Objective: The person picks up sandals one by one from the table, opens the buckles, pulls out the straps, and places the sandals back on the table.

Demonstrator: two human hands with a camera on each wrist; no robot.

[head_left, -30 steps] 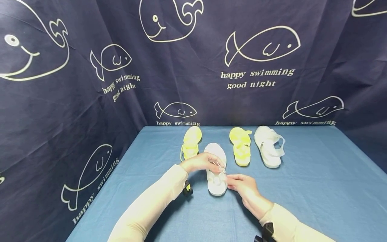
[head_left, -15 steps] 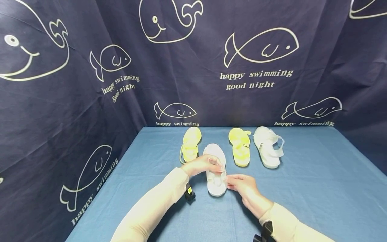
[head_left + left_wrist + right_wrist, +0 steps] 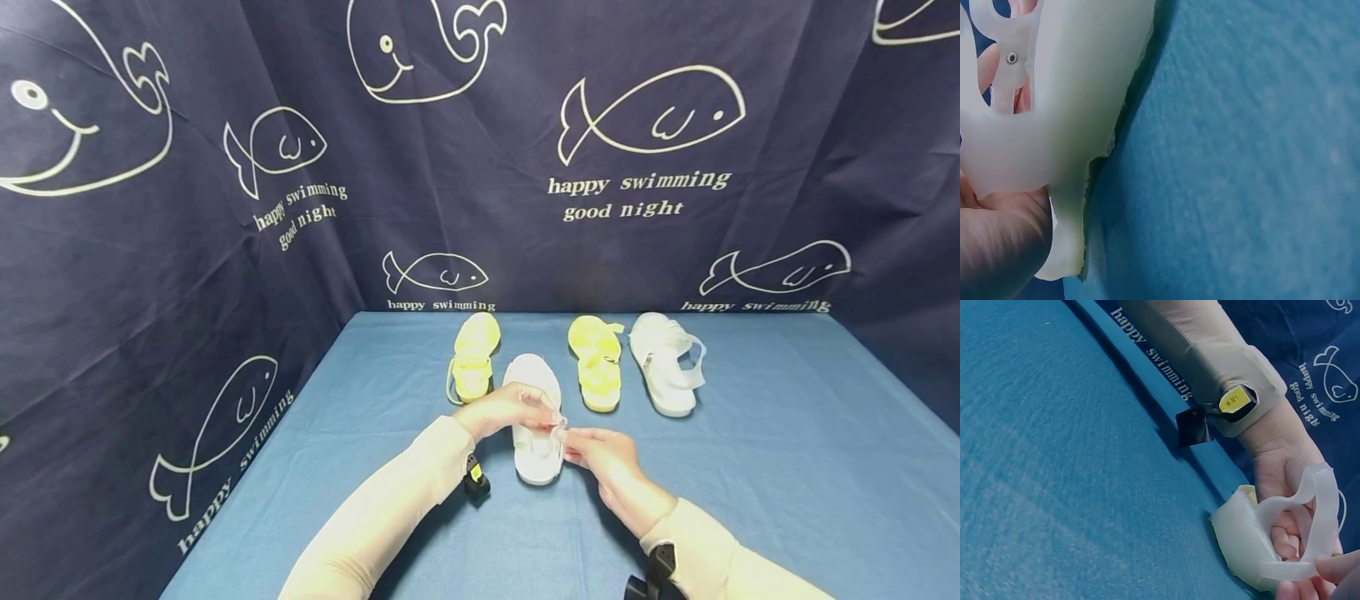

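The nearest sandal (image 3: 537,468) lies before three others (image 3: 598,388) on the table (image 3: 795,475).

The sandals (image 3: 532,373) are white or yellow, the sleeves (image 3: 390,500) cream, the tablecloth (image 3: 780,467) blue. White fish (image 3: 675,108) and whales (image 3: 416,62) pattern the navy curtain (image 3: 517,217).

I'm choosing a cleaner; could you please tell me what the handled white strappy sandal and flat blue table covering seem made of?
White strappy sandal: probably soft plastic or rubber, satin-looking; its straps look milky, translucent.
Flat blue table covering: apparently matte fabric, judging by its fine texture and faint creases.
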